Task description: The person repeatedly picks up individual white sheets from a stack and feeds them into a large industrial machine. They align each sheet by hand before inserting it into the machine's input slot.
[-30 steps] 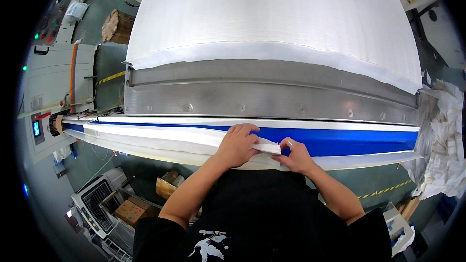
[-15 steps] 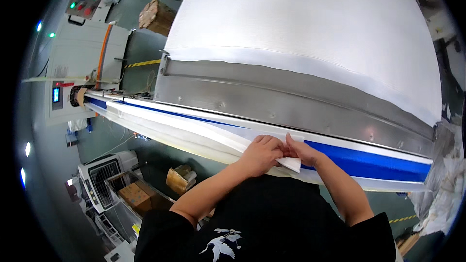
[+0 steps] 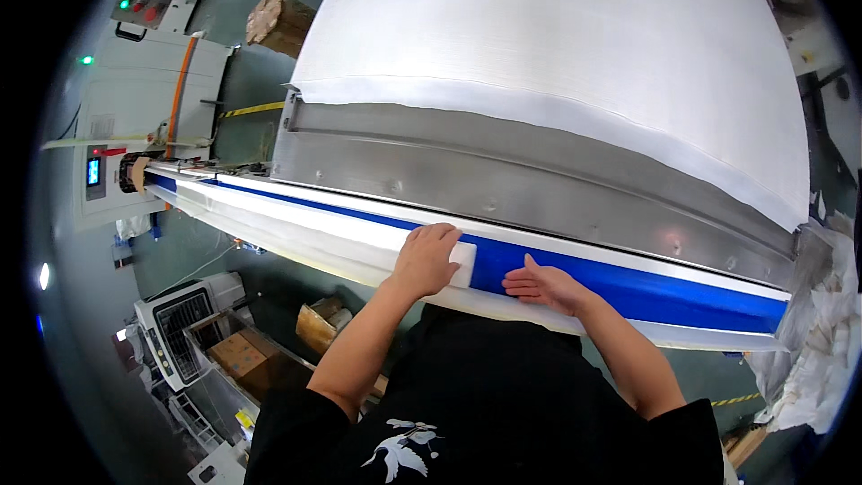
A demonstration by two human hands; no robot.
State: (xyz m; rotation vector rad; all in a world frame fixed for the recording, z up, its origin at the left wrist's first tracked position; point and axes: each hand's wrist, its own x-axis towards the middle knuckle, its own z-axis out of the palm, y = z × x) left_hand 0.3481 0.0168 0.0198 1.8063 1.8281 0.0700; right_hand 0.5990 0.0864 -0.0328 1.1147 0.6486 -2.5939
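A long blue belt (image 3: pixel 646 292) runs across a machine in front of me, under a metal plate (image 3: pixel 503 180). A long white strip of fabric (image 3: pixel 296 220) lies on the belt's left half. My left hand (image 3: pixel 426 259) presses down on the strip's right end, fingers curled over it. My right hand (image 3: pixel 543 286) lies flat and open on the blue belt just right of that end, holding nothing. A wide white sheet (image 3: pixel 557 36) covers the machine's top beyond the plate.
A grey control cabinet (image 3: pixel 135 117) with a small screen and lights stands at the left end. Cardboard boxes (image 3: pixel 251 359) and a white appliance (image 3: pixel 184 319) sit on the floor below. Crumpled white material (image 3: pixel 822 341) is piled at the right.
The view has swung left. My hands, pinching the strip's end together before, have parted: the left presses the end down, the right now rests flat on the belt.
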